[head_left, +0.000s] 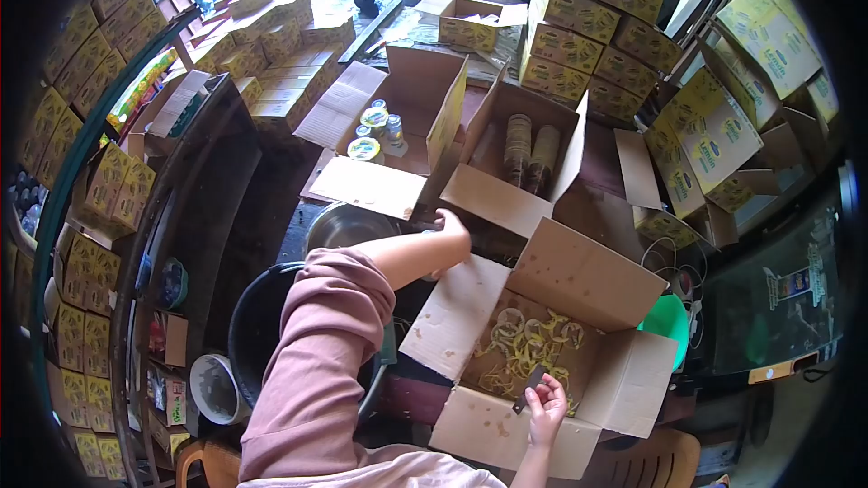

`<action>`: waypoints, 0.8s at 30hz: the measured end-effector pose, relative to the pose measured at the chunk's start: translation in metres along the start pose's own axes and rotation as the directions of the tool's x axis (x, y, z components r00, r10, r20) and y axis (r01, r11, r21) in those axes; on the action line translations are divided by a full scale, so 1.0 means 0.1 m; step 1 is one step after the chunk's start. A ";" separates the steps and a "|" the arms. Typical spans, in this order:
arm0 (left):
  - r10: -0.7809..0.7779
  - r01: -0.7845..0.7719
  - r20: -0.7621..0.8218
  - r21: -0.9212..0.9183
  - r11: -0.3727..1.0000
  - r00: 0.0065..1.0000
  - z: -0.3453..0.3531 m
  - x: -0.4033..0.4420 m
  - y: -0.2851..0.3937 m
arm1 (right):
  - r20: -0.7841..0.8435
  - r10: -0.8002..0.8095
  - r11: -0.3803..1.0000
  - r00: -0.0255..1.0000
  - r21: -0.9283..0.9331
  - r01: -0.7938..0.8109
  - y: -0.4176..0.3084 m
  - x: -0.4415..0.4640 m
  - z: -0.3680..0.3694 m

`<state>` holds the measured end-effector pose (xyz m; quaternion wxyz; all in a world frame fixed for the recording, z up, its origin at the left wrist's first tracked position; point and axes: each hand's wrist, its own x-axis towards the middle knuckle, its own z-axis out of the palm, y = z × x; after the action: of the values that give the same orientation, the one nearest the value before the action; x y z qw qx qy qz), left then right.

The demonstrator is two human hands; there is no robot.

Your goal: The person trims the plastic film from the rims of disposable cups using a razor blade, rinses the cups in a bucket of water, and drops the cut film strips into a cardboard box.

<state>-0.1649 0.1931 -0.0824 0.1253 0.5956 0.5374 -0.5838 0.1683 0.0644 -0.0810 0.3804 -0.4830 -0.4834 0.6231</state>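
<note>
My left hand (449,242) reaches forward between the metal bowl (348,225) and the near open box; its fingers are bent, and what they touch is hidden. In my right hand (547,405) is a small dark flat piece (529,389), pinched over the near edge of the open cardboard box (633,380). Thin yellow-green curled strips (524,348) lie on that box's bottom. Behind it, another open box (497,199) holds brown stacked rolls (518,146). The open box at the back left (369,185) holds several lidded cups (364,149).
A dark tub (258,307) and a white bucket (217,389) stand at the left. A green basin (666,325) is right of the near box. Stacked yellow cartons (588,27) line both sides. An orange chair (646,461) is close at the bottom right.
</note>
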 end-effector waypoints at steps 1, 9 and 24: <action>0.005 -0.007 -0.015 -0.078 0.997 1.000 -0.03 -0.12 -0.15 | -0.001 0.001 1.000 1.000 -0.012 -0.001 0.01 0.00 0.03; -0.549 -0.106 -0.391 -0.871 0.479 0.739 0.83 -0.69 -1.69 | -0.001 0.048 0.999 0.999 0.016 -0.048 0.00 0.06 0.25; -0.824 0.204 0.151 -0.978 -0.045 0.546 2.02 0.86 -1.79 | -0.187 0.104 0.994 0.977 0.005 -0.105 -0.05 0.00 0.32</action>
<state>-0.4409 0.1485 -0.1257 0.0663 0.2418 0.9667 0.0520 0.1372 0.0576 -0.0741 0.3897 -0.5652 -0.4210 0.5929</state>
